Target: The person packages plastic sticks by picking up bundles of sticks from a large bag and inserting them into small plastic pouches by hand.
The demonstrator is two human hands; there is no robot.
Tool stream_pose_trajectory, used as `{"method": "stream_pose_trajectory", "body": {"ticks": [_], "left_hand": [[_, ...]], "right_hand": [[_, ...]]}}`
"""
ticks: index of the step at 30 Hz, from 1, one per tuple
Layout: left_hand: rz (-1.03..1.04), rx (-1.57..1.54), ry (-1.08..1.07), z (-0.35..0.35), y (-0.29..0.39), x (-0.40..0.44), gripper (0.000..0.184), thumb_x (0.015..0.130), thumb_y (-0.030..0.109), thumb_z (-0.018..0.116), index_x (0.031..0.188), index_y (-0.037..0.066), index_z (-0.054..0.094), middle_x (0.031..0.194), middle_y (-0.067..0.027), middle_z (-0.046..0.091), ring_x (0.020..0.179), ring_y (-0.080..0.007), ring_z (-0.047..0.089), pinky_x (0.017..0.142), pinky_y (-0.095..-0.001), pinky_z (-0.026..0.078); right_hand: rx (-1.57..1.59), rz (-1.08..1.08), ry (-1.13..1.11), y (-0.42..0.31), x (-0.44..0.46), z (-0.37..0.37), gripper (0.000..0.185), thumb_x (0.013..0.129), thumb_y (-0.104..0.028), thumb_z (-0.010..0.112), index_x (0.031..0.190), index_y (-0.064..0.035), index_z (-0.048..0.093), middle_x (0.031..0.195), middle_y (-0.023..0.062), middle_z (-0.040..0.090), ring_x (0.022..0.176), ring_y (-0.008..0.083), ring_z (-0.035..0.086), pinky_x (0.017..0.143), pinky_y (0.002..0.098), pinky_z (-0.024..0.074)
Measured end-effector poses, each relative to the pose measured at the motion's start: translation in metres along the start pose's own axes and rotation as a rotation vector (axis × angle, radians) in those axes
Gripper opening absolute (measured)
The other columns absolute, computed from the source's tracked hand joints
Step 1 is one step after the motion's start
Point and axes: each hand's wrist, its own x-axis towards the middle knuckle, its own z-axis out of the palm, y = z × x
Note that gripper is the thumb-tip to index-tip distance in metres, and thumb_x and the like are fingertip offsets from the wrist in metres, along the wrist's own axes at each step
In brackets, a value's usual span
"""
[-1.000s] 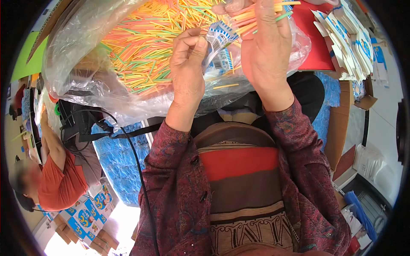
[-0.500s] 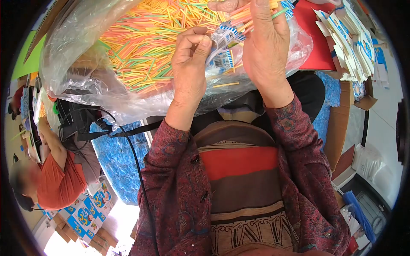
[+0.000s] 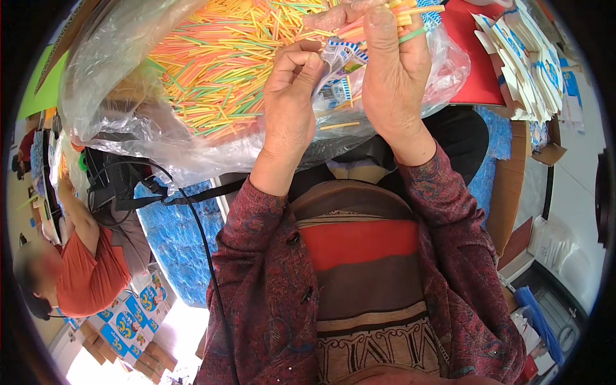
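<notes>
Several coloured sticks [image 3: 405, 19] are finger-clamped by the right hand [image 3: 393, 83] and a printed wrapper [image 3: 339, 54] fingertip-pinched by the left hand [image 3: 290, 96], top centre.

One bare left hand [image 3: 292, 90], one bare right hand [image 3: 394, 83]. One large clear plastic bag [image 3: 218, 154]. Thin pink, yellow, green sticks [image 3: 218, 70] — beyond counting. Small blue-and-white printed plastic wrappers [image 3: 339, 59] — one or two, overlap unclear. One thin black cable [image 3: 212, 266].

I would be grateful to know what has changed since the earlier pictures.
The left hand has shifted slightly right and the right hand slightly left, narrowing their gap. The left still pinches the printed wrapper, the right still holds straws. The stacked cartons stayed put.
</notes>
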Motion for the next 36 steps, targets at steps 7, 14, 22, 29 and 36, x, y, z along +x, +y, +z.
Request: {"method": "stream_pose_trajectory", "body": {"ticks": [7, 14, 22, 29, 36], "left_hand": [[0.004, -0.069, 0.045, 0.006, 0.006, -0.003, 0.004, 0.096, 0.006, 0.057, 0.095, 0.003, 0.06, 0.107, -0.0018, 0.059, 0.094, -0.0093, 0.054, 0.087, -0.0247, 0.044], [-0.02, -0.062, 0.053, 0.005, 0.003, -0.001, 0.006, 0.097, 0.007, 0.057, 0.096, 0.002, 0.06, 0.107, -0.0015, 0.06, 0.092, -0.0089, 0.055, 0.087, -0.0243, 0.044], [-0.013, -0.06, 0.047, 0.003, 0.002, 0.0, 0.005, 0.097, 0.006, 0.057, 0.096, 0.002, 0.06, 0.108, -0.002, 0.059, 0.093, -0.009, 0.054, 0.087, -0.0243, 0.045], [0.063, 0.011, 0.035, 0.003, 0.003, -0.001, 0.003, 0.095, 0.002, 0.057, 0.096, 0.003, 0.06, 0.113, -0.0038, 0.057, 0.097, -0.0098, 0.053, 0.086, -0.0248, 0.045], [0.054, 0.038, 0.029, -0.002, -0.002, 0.0, 0.004, 0.095, 0.0, 0.057, 0.094, 0.004, 0.059, 0.113, -0.0039, 0.056, 0.096, -0.0099, 0.053, 0.086, -0.0248, 0.045]], "right_hand": [[0.582, -0.509, -0.214, 0.059, 0.013, -0.004, 0.021, 0.106, -0.019, 0.038, 0.105, -0.0013, 0.049, 0.099, 0.0123, 0.062, 0.087, 0.0139, 0.059, 0.081, 0.0268, 0.0472], [0.602, -0.596, -0.223, 0.063, 0.014, 0.0, 0.019, 0.106, -0.018, 0.037, 0.107, -0.0021, 0.047, 0.102, 0.0144, 0.063, 0.09, 0.0147, 0.058, 0.084, 0.0284, 0.0465], [0.15, -0.299, -0.087, 0.009, -0.007, 0.001, 0.021, 0.106, -0.021, 0.039, 0.106, -0.0026, 0.047, 0.102, 0.0138, 0.063, 0.09, 0.0135, 0.058, 0.081, 0.0272, 0.0463], [0.195, 0.317, 0.075, -0.002, -0.008, -0.005, 0.031, 0.106, -0.03, 0.04, 0.101, -0.002, 0.052, 0.094, 0.011, 0.065, 0.08, 0.0123, 0.061, 0.073, 0.0243, 0.049], [0.477, 0.432, 0.175, 0.005, -0.004, -0.006, 0.035, 0.105, -0.034, 0.04, 0.099, -0.0025, 0.054, 0.089, 0.0109, 0.066, 0.076, 0.0151, 0.064, 0.069, 0.027, 0.053]]}}
